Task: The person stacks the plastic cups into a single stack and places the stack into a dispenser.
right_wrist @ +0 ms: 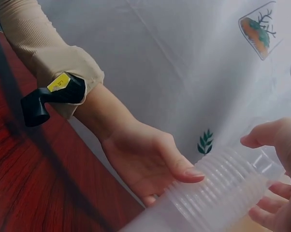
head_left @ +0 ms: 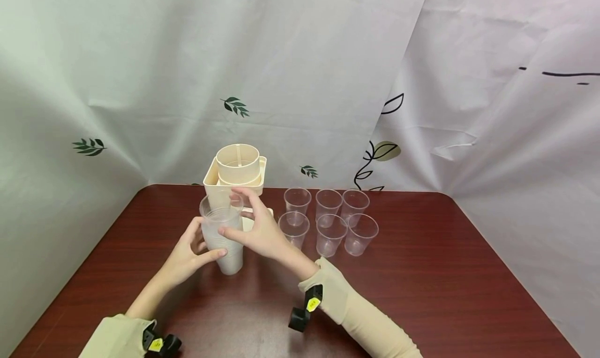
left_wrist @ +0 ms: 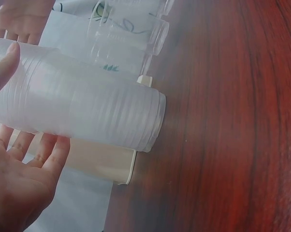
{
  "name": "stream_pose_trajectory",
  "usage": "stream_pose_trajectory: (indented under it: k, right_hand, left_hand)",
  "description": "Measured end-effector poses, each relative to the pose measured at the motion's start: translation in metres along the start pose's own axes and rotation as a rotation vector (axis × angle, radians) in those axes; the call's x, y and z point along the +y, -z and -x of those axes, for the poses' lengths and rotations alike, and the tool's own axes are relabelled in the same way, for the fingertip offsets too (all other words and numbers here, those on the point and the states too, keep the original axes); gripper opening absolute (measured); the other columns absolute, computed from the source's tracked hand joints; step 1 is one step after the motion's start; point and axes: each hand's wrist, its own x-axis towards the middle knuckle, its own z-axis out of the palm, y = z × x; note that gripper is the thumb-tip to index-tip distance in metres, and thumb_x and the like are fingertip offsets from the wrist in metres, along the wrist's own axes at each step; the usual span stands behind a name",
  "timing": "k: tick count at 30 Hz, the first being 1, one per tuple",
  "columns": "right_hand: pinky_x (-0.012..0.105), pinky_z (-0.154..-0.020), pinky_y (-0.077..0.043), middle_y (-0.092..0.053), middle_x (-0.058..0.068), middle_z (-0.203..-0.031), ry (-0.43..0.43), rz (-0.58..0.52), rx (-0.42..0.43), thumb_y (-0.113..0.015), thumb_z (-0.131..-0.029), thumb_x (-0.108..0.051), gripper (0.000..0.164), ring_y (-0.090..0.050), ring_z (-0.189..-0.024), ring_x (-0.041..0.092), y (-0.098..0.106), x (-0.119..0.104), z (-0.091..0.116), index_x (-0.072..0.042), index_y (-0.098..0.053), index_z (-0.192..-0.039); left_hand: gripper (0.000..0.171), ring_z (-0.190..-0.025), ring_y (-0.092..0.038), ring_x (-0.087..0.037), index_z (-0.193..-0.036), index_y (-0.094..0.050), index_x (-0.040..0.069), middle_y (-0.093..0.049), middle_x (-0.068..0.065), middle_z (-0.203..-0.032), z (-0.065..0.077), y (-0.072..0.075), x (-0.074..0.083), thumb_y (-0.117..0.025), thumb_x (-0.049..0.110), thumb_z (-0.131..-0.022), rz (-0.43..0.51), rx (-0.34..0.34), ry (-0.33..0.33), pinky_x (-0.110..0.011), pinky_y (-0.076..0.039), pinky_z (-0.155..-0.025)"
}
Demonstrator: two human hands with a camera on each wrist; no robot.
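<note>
A tall stack of clear plastic cups [head_left: 230, 263] stands upright just above or on the table, left of centre. Low on its side, my left hand [head_left: 187, 256] grips it, thumb in front and fingers behind. My right hand [head_left: 262, 233] curls thumb and fingers round the upper end, at the top cup [head_left: 219, 200]. That cup sticks up above the close-packed rims. In the left wrist view the stack [left_wrist: 97, 101] lies between thumb and fingers; in the right wrist view its ridged rims [right_wrist: 208, 188] show between both hands. Some right fingertips are hidden behind the cup.
Several separate clear cups [head_left: 330, 233] stand in two rows right of the hands. Behind the stack is a cream plastic holder [head_left: 258, 178] with a round cylinder [head_left: 238, 165] on top. A white patterned cloth [head_left: 304, 87] hangs behind the dark red table [head_left: 422, 274].
</note>
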Motion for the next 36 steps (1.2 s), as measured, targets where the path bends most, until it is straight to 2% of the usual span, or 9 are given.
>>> stream_pose_trajectory:
  k: [8, 19, 27, 36]
  right_hand:
    - [0.026, -0.100, -0.046, -0.052, 0.011, -0.135, 0.011, 0.032, -0.035, -0.076, -0.080, -0.011, 0.073, -0.050, -0.128, 0.018, -0.0013, 0.0038, 0.0015, -0.010, -0.036, -0.141]
    - [0.029, -0.101, -0.046, -0.052, 0.012, -0.135, 0.002, 0.029, -0.045, -0.077, -0.078, -0.009, 0.072, -0.049, -0.128, 0.019, -0.0026, 0.0059, 0.0039, -0.009, -0.038, -0.138]
    - [0.027, -0.102, -0.045, -0.052, 0.011, -0.135, -0.003, 0.047, -0.048, -0.078, -0.078, -0.012, 0.071, -0.048, -0.128, 0.017, -0.0036, 0.0088, 0.0051, -0.008, -0.039, -0.138]
    - [0.022, -0.102, -0.044, -0.052, 0.008, -0.136, -0.059, 0.049, -0.034, -0.076, -0.082, -0.019, 0.066, -0.049, -0.127, 0.014, -0.0043, 0.0074, 0.0056, -0.009, -0.041, -0.138]
  left_hand:
    - [0.066, -0.112, -0.052, 0.008, -0.134, -0.032, -0.002, -0.051, 0.020, -0.124, 0.0003, -0.0011, 0.0026, -0.070, -0.007, -0.080, -0.021, 0.010, 0.011, -0.009, -0.046, -0.088]
    - [0.075, -0.114, -0.050, 0.009, -0.141, -0.027, 0.002, -0.048, 0.021, -0.126, 0.0008, -0.0006, 0.0023, -0.070, -0.006, -0.080, -0.026, 0.013, 0.029, -0.009, -0.045, -0.089]
    - [0.071, -0.113, -0.051, 0.008, -0.138, -0.031, 0.002, -0.051, 0.019, -0.124, -0.0005, -0.0016, 0.0017, -0.070, -0.008, -0.080, -0.004, 0.015, 0.014, -0.009, -0.046, -0.088]
    - [0.070, -0.112, -0.051, 0.008, -0.136, -0.030, -0.002, -0.050, 0.019, -0.123, 0.0001, -0.0007, 0.0020, -0.070, -0.008, -0.080, -0.012, 0.010, 0.015, -0.009, -0.046, -0.088]
